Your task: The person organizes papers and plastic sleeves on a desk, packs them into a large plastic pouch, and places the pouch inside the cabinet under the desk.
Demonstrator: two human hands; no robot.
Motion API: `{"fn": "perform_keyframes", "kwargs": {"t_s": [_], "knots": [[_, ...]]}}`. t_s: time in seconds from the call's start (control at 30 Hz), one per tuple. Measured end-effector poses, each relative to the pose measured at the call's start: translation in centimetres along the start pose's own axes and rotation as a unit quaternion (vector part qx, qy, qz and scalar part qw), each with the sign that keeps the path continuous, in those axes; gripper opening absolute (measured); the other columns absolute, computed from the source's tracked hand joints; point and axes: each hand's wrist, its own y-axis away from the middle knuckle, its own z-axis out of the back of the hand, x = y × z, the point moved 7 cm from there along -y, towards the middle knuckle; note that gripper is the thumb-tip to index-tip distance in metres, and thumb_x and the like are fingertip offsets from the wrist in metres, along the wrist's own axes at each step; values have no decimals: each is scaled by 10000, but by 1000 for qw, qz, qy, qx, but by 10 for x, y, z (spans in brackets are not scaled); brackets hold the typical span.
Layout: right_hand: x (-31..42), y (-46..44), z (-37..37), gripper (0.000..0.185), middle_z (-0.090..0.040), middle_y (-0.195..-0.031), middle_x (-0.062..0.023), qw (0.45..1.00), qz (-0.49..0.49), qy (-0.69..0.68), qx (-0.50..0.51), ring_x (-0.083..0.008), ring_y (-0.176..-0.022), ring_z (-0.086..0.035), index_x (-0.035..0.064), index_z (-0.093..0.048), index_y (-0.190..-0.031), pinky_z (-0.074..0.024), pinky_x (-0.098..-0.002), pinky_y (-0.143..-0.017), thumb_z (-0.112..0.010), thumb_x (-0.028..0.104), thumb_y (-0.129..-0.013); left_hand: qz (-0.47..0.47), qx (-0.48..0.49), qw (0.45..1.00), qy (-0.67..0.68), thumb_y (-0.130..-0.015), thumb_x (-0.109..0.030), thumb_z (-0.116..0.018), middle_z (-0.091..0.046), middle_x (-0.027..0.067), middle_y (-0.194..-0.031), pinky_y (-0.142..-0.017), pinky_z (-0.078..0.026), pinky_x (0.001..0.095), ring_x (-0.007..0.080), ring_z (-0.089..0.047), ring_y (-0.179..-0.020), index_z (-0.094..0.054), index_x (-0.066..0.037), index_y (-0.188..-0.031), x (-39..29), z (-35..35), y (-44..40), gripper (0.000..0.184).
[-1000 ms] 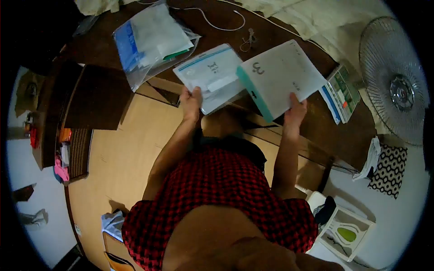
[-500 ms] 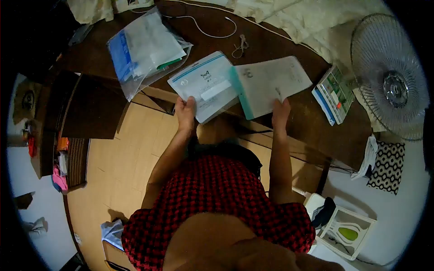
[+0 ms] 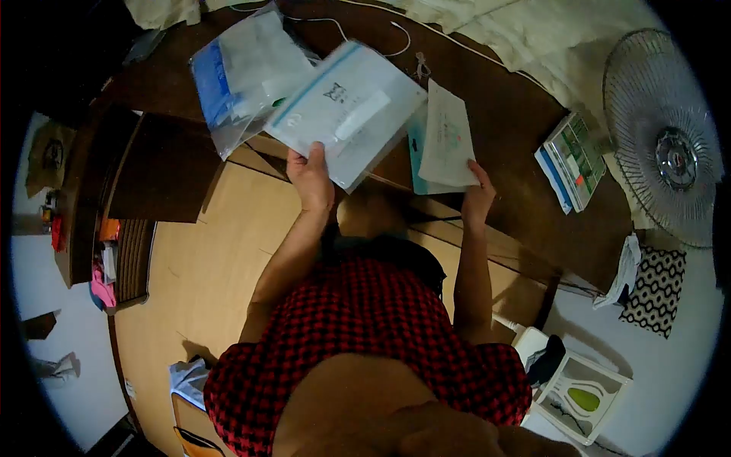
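My left hand (image 3: 311, 177) grips the lower edge of a clear zip pouch (image 3: 346, 107) with a blue strip and a dark printed mark; the pouch is tilted over the table. In my right hand (image 3: 478, 190) is the right edge of a pale folder (image 3: 447, 141) with a teal spine, seen turned and narrow. The folder's left side lies beside the pouch's right corner. Behind the pouch, to the left, a plastic bag (image 3: 255, 68) with a blue band and pale contents rests on the table.
A dark curved table (image 3: 525, 175) bears a white cable (image 3: 343, 23), a small tied cord (image 3: 422, 65) and a green-and-white case (image 3: 576, 164). At the right stands a fan (image 3: 676, 156). A pale curtain (image 3: 525, 34) hangs behind. A dark cabinet (image 3: 164, 160) is at the left.
The pouch has risen and come closer with my left hand, now overlapping the plastic bag. The folder has turned from wide and flat to narrow in my right hand.
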Motion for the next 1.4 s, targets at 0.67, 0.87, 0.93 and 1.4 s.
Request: {"fn": "perform_keyframes", "kwargs": {"t_s": [0.67, 0.87, 0.93, 1.4], "knots": [[10, 20, -31, 349, -544, -1006, -71, 992, -91, -90, -16, -145, -884, -503, 0, -525, -1067, -395, -253, -781, -489, -26, -721, 222, 57, 973, -25, -695, 81, -510, -544, 83, -917, -580, -443, 298, 193, -540, -730, -494, 22, -987, 127, -54, 41, 299], [21, 24, -39, 371, -523, -1037, -78, 994, -68, -84, -20, -151, -902, -493, -8, -497, -1097, -392, -256, -790, -472, -19, -727, -77, 243, 862, -438, -688, 45, -495, -506, 179, -909, -580, -435, 332, 293, -535, -670, -480, -17, -1086, 104, -68, 48, 403], [14, 25, -41, 387, -512, -1069, -83, 995, -68, -74, -22, -153, -940, -486, -18, -487, -1105, -384, -258, -820, -470, -31, -718, -122, 268, 835, -465, -683, 42, -494, -468, 195, -931, -603, -444, 349, 328, -532, -676, -466, -36, -1114, 80, -85, 57, 439], [14, 27, -53, 374, -518, -1029, -97, 945, -179, -264, -69, -183, -941, -499, -3, -467, -1107, -411, -288, -804, -543, 76, -749, -48, 385, 645, -658, -657, 27, -512, -372, 228, -995, -643, -468, 464, 426, -542, -736, -462, -6, -942, 85, -99, 85, 292]]}}
